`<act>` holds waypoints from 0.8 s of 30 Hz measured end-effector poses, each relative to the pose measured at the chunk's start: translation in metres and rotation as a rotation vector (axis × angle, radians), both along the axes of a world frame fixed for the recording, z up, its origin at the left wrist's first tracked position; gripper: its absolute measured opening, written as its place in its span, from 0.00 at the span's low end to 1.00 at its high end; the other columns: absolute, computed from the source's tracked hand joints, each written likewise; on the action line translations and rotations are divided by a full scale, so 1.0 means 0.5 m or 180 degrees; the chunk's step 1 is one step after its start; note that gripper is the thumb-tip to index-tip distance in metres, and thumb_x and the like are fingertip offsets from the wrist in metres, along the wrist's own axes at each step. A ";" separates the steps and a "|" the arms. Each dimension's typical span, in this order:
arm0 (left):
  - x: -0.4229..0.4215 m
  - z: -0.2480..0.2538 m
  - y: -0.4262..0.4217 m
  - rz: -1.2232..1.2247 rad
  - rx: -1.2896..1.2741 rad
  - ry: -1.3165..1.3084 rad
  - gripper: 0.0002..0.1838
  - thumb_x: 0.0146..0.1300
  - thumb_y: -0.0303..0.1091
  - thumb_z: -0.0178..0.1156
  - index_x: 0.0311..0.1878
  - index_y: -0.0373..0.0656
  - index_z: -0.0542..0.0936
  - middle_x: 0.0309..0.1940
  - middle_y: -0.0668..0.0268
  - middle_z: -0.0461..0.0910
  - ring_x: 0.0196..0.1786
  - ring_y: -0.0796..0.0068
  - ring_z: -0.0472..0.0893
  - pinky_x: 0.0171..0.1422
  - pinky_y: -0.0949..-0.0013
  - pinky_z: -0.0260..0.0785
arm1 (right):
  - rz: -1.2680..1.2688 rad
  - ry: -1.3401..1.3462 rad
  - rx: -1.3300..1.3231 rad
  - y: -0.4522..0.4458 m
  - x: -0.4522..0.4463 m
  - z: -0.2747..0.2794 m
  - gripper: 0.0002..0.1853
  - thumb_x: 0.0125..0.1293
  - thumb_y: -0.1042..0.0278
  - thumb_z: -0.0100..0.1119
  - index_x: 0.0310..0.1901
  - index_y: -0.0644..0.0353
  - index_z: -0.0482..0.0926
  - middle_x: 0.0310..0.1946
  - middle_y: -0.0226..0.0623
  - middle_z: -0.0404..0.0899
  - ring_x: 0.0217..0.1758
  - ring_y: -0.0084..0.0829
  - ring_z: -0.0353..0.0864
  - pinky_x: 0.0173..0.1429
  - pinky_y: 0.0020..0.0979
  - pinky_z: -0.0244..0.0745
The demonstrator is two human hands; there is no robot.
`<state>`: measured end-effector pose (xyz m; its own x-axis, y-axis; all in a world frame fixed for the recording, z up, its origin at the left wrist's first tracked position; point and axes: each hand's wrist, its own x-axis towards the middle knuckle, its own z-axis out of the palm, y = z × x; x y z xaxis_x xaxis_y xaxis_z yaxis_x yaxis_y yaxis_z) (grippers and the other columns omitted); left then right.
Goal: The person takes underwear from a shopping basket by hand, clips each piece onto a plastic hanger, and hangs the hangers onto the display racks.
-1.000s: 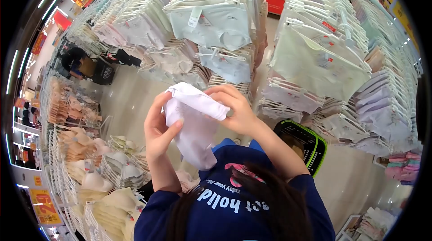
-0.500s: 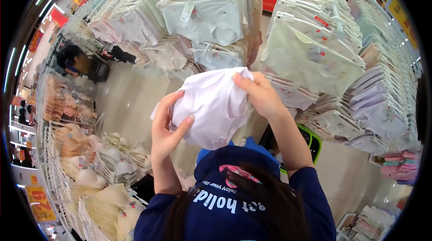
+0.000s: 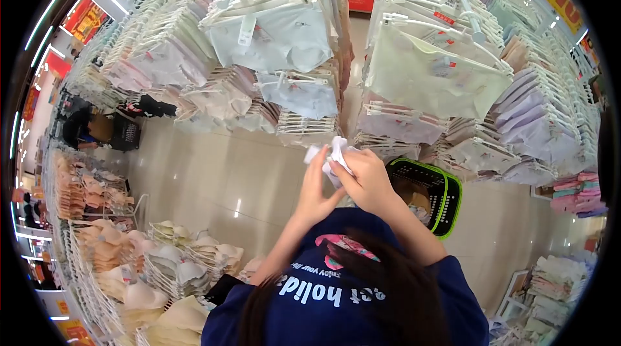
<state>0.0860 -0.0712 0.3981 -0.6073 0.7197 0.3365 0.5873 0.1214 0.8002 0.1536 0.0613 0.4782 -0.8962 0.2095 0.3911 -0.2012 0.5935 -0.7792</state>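
A pale lilac pair of underpants (image 3: 339, 150) is bunched small between my two hands, just in front of my chest. My right hand (image 3: 366, 182) wraps round the bundle with fingers curled and thumb pressed on it. On the other side, my left hand (image 3: 314, 189) has its fingers pressed against the cloth, partly hidden behind the bundle. Most of the garment is covered by my fingers, so its folds cannot be made out.
A black shopping basket with a green rim (image 3: 458, 207) stands on the floor to my right. Racks of hanging underpants (image 3: 272, 35) and pale green ones (image 3: 433, 74) face me. Bras (image 3: 139, 294) hang at lower left. Another person (image 3: 81, 127) crouches by a dark crate (image 3: 126, 131).
The underpants went from spread out between both hands to a small bundle. My hands came together and lower, nearer my chest. The basket now shows more fully.
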 end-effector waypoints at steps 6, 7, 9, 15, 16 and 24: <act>-0.028 -0.071 0.023 -0.0090 0.0295 -0.0342 0.38 0.45 0.21 0.58 0.63 0.35 0.58 0.55 0.48 0.66 0.58 0.49 0.68 0.60 0.59 0.62 | -0.0698 -0.0341 -0.0238 -0.050 -0.012 -0.046 0.12 0.63 0.65 0.51 0.27 0.65 0.72 0.20 0.45 0.71 0.23 0.45 0.70 0.28 0.36 0.64; -0.040 -0.071 0.019 -0.0121 0.0306 -0.0382 0.37 0.45 0.20 0.57 0.63 0.35 0.58 0.54 0.48 0.67 0.57 0.49 0.68 0.60 0.59 0.62 | -0.0699 -0.0563 -0.0121 -0.056 -0.012 -0.036 0.09 0.62 0.66 0.51 0.31 0.63 0.75 0.25 0.43 0.74 0.27 0.48 0.74 0.30 0.39 0.67; -0.068 -0.077 0.011 -0.0153 0.0324 -0.0345 0.36 0.44 0.20 0.57 0.62 0.36 0.60 0.50 0.50 0.70 0.54 0.49 0.71 0.57 0.59 0.64 | -0.0847 -0.0525 -0.0358 -0.086 -0.017 -0.021 0.09 0.63 0.67 0.51 0.33 0.65 0.75 0.25 0.45 0.74 0.26 0.46 0.74 0.29 0.36 0.67; -0.150 -0.097 -0.047 0.0147 -0.0148 -0.0470 0.37 0.40 0.20 0.58 0.60 0.40 0.64 0.48 0.53 0.72 0.51 0.51 0.73 0.53 0.58 0.67 | -0.1438 -0.0308 -0.1580 -0.174 -0.049 -0.052 0.09 0.65 0.70 0.50 0.36 0.69 0.74 0.22 0.44 0.72 0.21 0.29 0.69 0.26 0.28 0.64; -0.161 -0.109 -0.057 0.0079 -0.0148 -0.0436 0.37 0.39 0.20 0.58 0.60 0.40 0.64 0.48 0.53 0.72 0.50 0.51 0.73 0.53 0.59 0.67 | -0.1526 -0.0254 -0.1714 -0.188 -0.055 -0.057 0.09 0.66 0.70 0.49 0.36 0.70 0.74 0.22 0.44 0.71 0.21 0.26 0.67 0.26 0.27 0.63; -0.255 -0.137 -0.140 -0.0914 -0.0693 -0.0542 0.30 0.38 0.16 0.51 0.52 0.41 0.71 0.49 0.55 0.71 0.55 0.53 0.69 0.61 0.61 0.60 | -0.2639 -0.0423 -0.2146 -0.261 -0.040 -0.104 0.13 0.68 0.67 0.49 0.32 0.70 0.74 0.19 0.23 0.68 0.24 0.13 0.60 0.26 0.21 0.57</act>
<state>-0.0417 -0.1414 0.3296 -0.4050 0.9117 0.0691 0.4832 0.1492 0.8627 0.1337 -0.0694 0.4259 -0.4025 0.9072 -0.1222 0.1766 -0.0540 -0.9828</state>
